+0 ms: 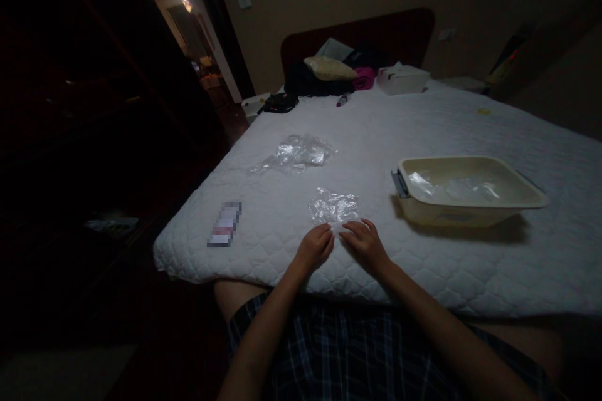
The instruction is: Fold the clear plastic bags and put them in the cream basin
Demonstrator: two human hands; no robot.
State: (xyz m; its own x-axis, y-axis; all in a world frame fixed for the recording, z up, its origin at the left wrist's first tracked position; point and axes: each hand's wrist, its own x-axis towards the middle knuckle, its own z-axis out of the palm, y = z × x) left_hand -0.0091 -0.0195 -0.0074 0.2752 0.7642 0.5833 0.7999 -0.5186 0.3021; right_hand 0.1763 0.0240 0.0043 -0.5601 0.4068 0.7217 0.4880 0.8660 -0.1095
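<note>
A clear plastic bag (pixel 335 205) lies crinkled on the white quilted bed (pixel 282 263) in front of me. My left hand (pixel 316 247) has its fingers closed on the bag's near edge at the left. At the right of that same edge, my right hand (pixel 363 242) grips the plastic, its thumb and forefinger close to the other hand. Farther back lies a loose heap of clear plastic bags (pixel 303 151), touched by neither hand. To the right stands a cream plastic tub (pixel 456 216) with grey handles, holding more clear plastic.
A phone-like rectangle (pixel 224 224), blurred out, lies at the left of the bed. Near the headboard (pixel 404 25) are a pillow (pixel 330 69), dark and pink cloth, a black bag (pixel 279 103) and a white box (pixel 403 79). A small yellow item (pixel 483 111) lies far right.
</note>
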